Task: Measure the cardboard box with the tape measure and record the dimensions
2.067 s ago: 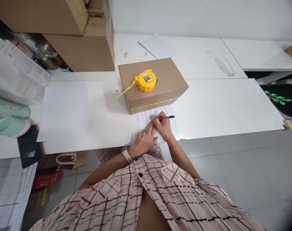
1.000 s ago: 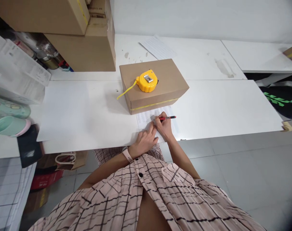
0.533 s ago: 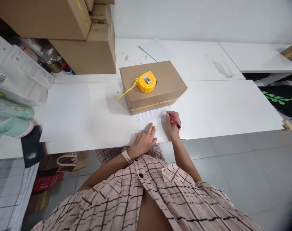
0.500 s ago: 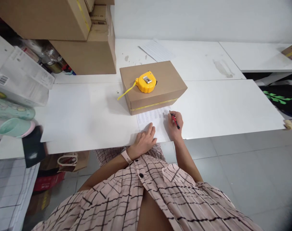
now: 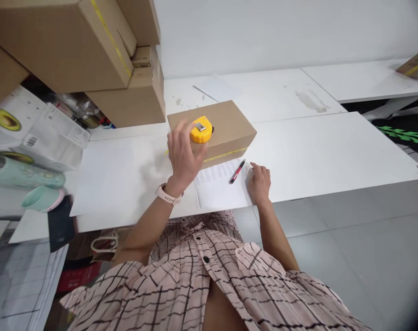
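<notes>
A yellow tape measure (image 5: 201, 130) with a metal clip sits on top of a closed brown cardboard box (image 5: 226, 122). My left hand (image 5: 184, 149) is raised at the box's near left edge, its fingers apart and slightly blurred beside the tape measure. Whether the fingertips touch it I cannot tell. In front of the box lies a sheet of paper with writing (image 5: 219, 191), its far edge at the box. On it rests a red and black pen (image 5: 237, 172). My right hand (image 5: 259, 183) lies on the table at the paper's right edge, loosely bent, holding nothing.
Stacked cardboard boxes (image 5: 133, 101) stand at the left on the white table (image 5: 315, 156). A blank white sheet (image 5: 104, 174), a mint bottle (image 5: 30, 172), a mint cup (image 5: 42, 198) and a dark phone-like slab (image 5: 61, 225) are also left. Another paper (image 5: 217, 87) lies behind the box.
My right hand has let go of the pen, which now lies on the paper. My left hand has lifted off the paper and moved up to the tape measure. The view has shifted somewhat.
</notes>
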`<action>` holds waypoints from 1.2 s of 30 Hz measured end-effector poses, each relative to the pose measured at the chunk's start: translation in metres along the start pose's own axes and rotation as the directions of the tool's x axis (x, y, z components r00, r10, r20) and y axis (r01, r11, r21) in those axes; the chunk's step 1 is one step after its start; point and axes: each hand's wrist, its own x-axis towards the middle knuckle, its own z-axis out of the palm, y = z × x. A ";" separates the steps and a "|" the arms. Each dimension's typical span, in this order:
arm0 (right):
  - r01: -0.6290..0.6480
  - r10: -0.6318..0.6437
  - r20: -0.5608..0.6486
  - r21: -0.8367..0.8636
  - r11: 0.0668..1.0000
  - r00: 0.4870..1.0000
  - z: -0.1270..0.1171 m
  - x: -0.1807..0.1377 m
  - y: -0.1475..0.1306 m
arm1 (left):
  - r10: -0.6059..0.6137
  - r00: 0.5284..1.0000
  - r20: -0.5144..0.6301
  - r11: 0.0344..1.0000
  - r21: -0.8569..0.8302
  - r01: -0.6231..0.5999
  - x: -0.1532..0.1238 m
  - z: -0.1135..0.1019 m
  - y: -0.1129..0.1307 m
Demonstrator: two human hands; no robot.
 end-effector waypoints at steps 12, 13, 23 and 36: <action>-0.163 0.248 0.020 0.804 0.572 0.969 -0.056 0.008 -0.070 | -0.207 0.818 0.537 0.711 -0.491 0.502 0.008 -0.006 0.019; -0.223 0.194 0.157 0.892 0.392 0.968 -0.064 0.011 -0.082 | -0.176 0.793 0.584 0.666 -0.522 0.532 0.003 -0.011 0.024; -0.470 -0.058 0.466 0.873 -0.133 0.883 -0.101 0.062 -0.111 | -0.273 0.722 0.636 0.500 -0.547 0.671 -0.001 -0.046 0.005; -0.430 0.292 0.326 0.786 0.444 0.899 -0.057 0.233 -0.078 | -0.740 0.608 0.289 0.477 -0.411 0.777 0.036 -0.104 -0.118</action>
